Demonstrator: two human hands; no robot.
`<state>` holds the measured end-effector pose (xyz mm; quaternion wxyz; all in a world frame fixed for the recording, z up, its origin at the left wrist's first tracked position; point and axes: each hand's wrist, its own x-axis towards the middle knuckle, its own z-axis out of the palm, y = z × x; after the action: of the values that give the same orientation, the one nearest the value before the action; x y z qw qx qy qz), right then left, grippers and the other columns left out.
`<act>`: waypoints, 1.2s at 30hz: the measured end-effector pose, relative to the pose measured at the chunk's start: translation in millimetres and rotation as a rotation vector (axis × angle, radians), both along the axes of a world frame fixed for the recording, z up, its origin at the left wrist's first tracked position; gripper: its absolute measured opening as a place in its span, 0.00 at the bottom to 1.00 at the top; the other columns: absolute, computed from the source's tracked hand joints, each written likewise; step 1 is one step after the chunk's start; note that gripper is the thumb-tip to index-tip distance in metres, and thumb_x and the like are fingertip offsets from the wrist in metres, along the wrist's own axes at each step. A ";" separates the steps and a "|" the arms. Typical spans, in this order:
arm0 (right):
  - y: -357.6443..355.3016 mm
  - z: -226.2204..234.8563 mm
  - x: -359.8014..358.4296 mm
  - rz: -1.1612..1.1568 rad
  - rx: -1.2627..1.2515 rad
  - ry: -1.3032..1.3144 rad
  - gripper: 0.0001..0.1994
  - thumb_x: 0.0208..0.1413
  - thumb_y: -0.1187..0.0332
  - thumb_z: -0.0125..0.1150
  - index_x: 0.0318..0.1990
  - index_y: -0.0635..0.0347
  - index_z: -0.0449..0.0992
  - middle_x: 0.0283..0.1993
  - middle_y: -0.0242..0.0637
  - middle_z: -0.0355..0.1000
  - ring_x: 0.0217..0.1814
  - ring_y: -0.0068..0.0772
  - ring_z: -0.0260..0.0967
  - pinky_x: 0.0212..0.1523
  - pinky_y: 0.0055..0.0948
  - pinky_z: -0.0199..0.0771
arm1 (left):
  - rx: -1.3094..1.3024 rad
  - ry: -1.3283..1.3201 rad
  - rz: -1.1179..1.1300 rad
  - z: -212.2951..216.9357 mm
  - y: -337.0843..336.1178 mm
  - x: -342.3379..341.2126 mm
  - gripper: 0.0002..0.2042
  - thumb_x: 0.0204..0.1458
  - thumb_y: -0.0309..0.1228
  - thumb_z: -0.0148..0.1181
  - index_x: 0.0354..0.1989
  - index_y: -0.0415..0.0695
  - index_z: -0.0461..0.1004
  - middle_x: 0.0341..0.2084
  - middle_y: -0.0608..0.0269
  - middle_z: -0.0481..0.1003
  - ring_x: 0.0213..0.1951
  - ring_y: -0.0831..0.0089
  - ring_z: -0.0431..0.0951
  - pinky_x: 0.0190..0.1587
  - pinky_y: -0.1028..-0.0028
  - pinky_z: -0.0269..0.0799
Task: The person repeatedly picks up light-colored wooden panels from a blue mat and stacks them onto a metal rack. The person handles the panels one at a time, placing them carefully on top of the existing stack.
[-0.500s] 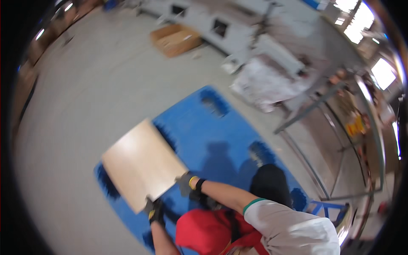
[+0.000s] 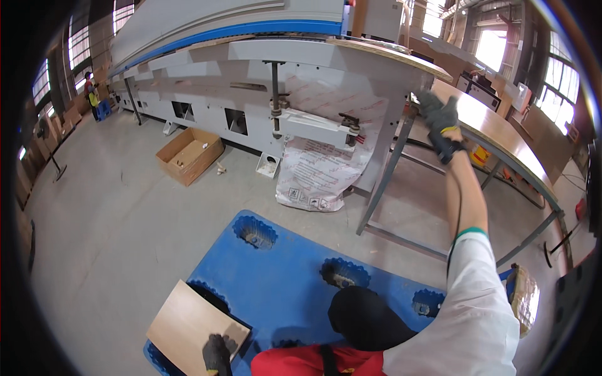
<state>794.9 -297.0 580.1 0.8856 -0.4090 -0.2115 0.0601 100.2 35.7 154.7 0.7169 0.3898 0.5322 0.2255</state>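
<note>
A light wooden panel (image 2: 191,326) lies on the left part of a blue plastic pallet (image 2: 282,263). My left hand (image 2: 217,354), in a dark glove, rests on top of the panel near its near right edge, fingers lying against the surface. My right hand (image 2: 441,122), also in a dark glove, is stretched out far to the right at the edge of a wood-topped table (image 2: 495,122). Its fingers are apart, with the thumb raised, and nothing shows in them. Whether its fingertips touch the tabletop I cannot tell.
A long grey machine (image 2: 207,94) runs across the back. A printed white sack (image 2: 313,178) leans against it, beside an open cardboard box (image 2: 190,155). Grey metal legs (image 2: 382,178) carry the table at right. Another person (image 2: 92,97) stands far left.
My right hand has left the panel and reached up and right to the table. My left hand has shifted onto the panel's top. The view has swung up towards the machine.
</note>
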 end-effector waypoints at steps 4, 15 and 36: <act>13.2 58.6 -39.4 -0.455 -0.707 -0.585 0.30 0.61 0.49 0.49 0.55 0.71 0.60 0.54 0.60 0.66 0.58 0.54 0.65 0.58 0.39 0.71 | 0.363 -0.214 -0.350 63.1 48.5 80.0 0.13 0.55 0.34 0.54 0.44 0.39 0.70 0.37 0.51 0.75 0.34 0.56 0.77 0.39 0.56 0.77; 79.4 73.1 -126.9 0.358 -0.143 0.106 0.14 0.58 0.60 0.56 0.40 0.64 0.69 0.40 0.49 0.74 0.36 0.43 0.76 0.39 0.43 0.82 | -0.065 -1.040 -0.683 362.5 -80.1 422.9 0.28 0.59 0.48 0.52 0.56 0.35 0.60 0.49 0.43 0.70 0.47 0.52 0.75 0.53 0.58 0.73; 192.4 -321.1 -405.7 0.790 -0.503 0.433 0.13 0.56 0.68 0.62 0.48 0.56 0.72 0.45 0.33 0.73 0.48 0.26 0.70 0.44 0.25 0.72 | -0.260 -0.849 0.654 63.7 -67.3 -9.4 0.24 0.53 0.42 0.61 0.54 0.41 0.68 0.50 0.52 0.73 0.50 0.56 0.75 0.51 0.58 0.74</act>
<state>389.2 -104.6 259.1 0.6932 -0.4763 -0.1405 0.5224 90.8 -31.6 218.4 0.8035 -0.0129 0.3131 0.5062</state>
